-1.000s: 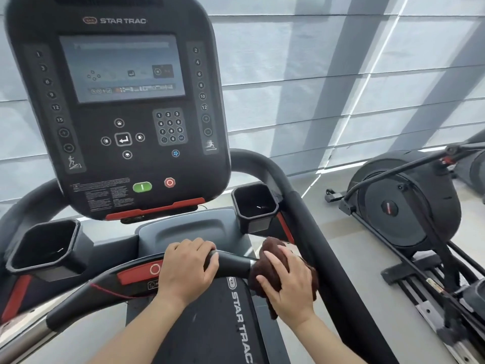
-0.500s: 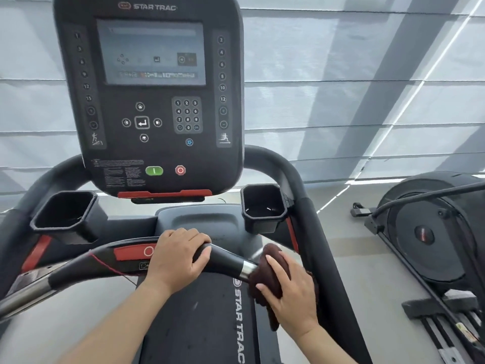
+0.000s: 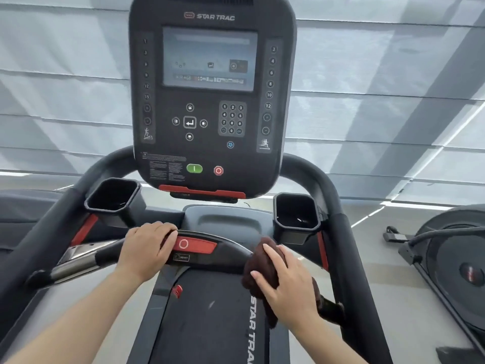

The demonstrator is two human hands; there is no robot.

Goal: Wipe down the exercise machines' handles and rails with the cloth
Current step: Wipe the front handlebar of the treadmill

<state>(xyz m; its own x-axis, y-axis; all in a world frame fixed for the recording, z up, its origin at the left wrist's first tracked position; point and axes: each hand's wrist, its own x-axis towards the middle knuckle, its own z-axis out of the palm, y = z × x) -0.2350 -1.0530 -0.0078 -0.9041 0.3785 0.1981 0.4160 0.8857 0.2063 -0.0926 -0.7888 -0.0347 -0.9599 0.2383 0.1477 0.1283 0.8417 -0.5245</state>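
Observation:
A black Star Trac treadmill fills the view, its curved front handlebar (image 3: 225, 254) running across the middle with a red stop panel (image 3: 194, 245). My left hand (image 3: 147, 248) grips the bar just left of that red panel. My right hand (image 3: 286, 282) presses a dark brown cloth (image 3: 258, 269) around the right part of the bar, and the cloth hides the bar there. The bar's metal left section (image 3: 76, 265) is bare. The right side rail (image 3: 349, 248) slopes down beside my right hand.
The console (image 3: 210, 101) with its screen and buttons stands above the bar, flanked by two black cup holders (image 3: 112, 198) (image 3: 296, 214). The belt (image 3: 210, 324) lies below. An elliptical machine (image 3: 451, 261) stands on the floor to the right, before pale window blinds.
My left hand has slid left along the bar, uncovering the red stop panel. My right hand with the cloth stays on the bar's right part. The view has shifted right and the treadmill is now centred.

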